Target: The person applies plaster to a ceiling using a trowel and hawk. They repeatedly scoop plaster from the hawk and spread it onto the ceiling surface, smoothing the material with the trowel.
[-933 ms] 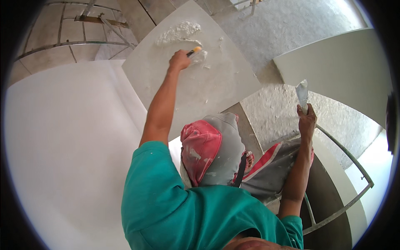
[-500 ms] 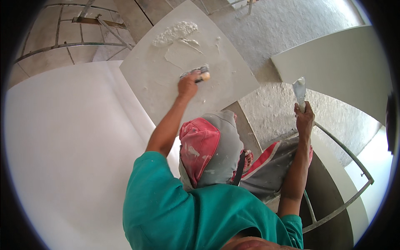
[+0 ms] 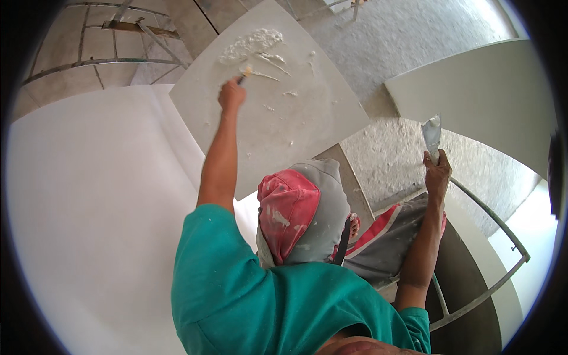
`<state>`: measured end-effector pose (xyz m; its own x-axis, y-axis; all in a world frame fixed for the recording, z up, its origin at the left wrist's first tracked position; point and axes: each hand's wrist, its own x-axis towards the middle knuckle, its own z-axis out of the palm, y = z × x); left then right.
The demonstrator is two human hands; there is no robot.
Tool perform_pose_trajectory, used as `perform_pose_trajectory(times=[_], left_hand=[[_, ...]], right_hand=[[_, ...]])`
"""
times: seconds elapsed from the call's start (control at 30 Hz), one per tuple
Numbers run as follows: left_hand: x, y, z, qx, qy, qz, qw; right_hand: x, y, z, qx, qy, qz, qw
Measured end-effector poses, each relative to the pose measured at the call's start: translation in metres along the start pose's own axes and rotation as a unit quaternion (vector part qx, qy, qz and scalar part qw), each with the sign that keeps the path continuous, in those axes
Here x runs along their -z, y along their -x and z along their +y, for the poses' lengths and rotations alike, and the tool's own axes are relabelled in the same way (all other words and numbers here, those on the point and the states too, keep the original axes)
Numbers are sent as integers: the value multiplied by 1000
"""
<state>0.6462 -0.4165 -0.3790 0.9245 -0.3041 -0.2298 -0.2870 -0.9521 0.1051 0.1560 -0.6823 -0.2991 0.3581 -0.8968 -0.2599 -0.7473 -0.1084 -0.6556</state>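
A square grey board lies below, smeared with white plaster, with a heap of plaster near its far corner. My left hand reaches out over the board and grips a small putty knife, whose tip touches the smears just below the heap. My right hand is raised at the right and holds a wide scraper upright, its blade coated with white plaster. A pink and grey cap and a teal shirt fill the lower middle.
A smooth white wall spans the left. Metal scaffold rails run at top left, and a curved metal rail at lower right. A rough grey plastered surface and a pale slab lie to the right.
My left hand drew the putty knife down and right across the board, then moved back up and left toward the plaster heap. New smears show on the board. The right hand stayed still.
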Motion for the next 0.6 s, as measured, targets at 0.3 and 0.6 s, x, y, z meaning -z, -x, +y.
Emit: perform_pose_trajectory(times=[0.3, 0.6], left_hand=[[-23, 8, 72, -129, 2, -73, 989], [-113, 30, 1, -206, -27, 167, 964]], right_hand=[[-3, -3, 3, 7, -19, -2, 1000], [-7, -6, 3, 14, -10, 3, 1000]])
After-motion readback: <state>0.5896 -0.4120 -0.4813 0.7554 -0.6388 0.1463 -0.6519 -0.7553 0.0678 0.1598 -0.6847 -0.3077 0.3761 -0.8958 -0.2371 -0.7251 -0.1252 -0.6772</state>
